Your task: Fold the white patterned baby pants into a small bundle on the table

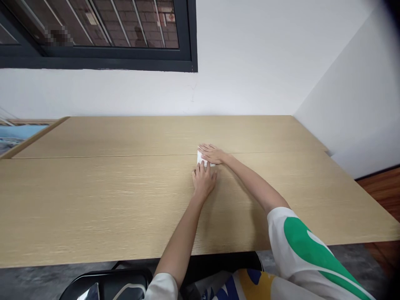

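Observation:
A small white folded piece, like paper or a tissue (200,157), lies flat near the seam across the wooden table (103,196). My right hand (213,154) rests over its far right part, fingers stretched out flat and pointing left. From the near side, my left hand (204,179) touches its lower edge with spread fingertips. Neither hand is wrapped around it; both press it from above. Part of the white piece is hidden under the fingers.
A dark-framed window (156,54) with bars outside is set in the white wall (250,62) behind the table. At the lower left stands a black chair (84,283). Blue fabric (21,132) shows beyond the table's left edge.

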`<state>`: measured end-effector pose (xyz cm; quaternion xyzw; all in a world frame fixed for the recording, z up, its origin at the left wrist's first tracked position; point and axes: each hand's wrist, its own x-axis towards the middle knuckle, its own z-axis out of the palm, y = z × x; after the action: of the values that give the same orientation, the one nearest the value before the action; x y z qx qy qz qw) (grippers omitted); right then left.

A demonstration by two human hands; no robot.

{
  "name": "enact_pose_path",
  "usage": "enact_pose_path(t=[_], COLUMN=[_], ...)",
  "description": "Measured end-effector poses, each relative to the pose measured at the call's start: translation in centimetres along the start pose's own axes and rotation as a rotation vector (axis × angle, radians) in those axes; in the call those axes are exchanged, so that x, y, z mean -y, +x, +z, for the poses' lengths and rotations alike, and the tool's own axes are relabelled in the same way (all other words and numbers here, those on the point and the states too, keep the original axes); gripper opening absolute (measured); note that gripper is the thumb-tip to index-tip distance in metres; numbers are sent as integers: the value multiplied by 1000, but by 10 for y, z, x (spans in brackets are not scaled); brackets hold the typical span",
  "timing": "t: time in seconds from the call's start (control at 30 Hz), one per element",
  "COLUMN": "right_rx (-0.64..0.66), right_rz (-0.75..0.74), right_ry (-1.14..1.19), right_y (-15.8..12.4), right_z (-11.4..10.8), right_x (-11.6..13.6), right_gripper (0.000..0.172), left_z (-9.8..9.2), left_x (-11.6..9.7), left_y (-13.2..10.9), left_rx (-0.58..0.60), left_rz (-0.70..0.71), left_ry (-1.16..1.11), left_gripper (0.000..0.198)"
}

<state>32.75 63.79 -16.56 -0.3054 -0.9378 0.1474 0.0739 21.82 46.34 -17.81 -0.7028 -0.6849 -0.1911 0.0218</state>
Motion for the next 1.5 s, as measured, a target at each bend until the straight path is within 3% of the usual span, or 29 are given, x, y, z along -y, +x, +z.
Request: enact_pose_path(t=[0.2, 0.43, 0.73, 0.9, 1.03, 1.13, 1.3, 1.5], right_rx=[-100, -459, -418, -444, -490, -598, -949, -1435], right_rz=[180, 423, 416, 455, 483, 555, 670, 958], right_ry=[-65, 21, 15, -32, -36, 34, 245, 418], right_y=[7, 1, -14, -36, -80, -127, -225, -365], right_z=[-11, -18, -3, 4, 6, 4, -1, -9], right_x=[-19, -11, 12, 23, 33, 48, 93, 169], right_gripper=[69, 61, 30, 23, 24, 26, 41, 59], left_z=[-1, 2, -1, -1, -3, -10, -30, -53], left_x=[2, 13, 13, 10, -3, -16, -51, -135], left_y=[-1, 0, 4, 7, 7, 2, -17, -82], left_rx=[9, -46, 11, 3, -31, -35, 43, 277], left_rz=[-25, -219, -150, -146, -78, 16, 235, 594], left_ry=[-35, -40, -190, -488, -604, -714, -889, -1093], left_gripper=[58, 57, 57, 46, 39, 33, 20, 16])
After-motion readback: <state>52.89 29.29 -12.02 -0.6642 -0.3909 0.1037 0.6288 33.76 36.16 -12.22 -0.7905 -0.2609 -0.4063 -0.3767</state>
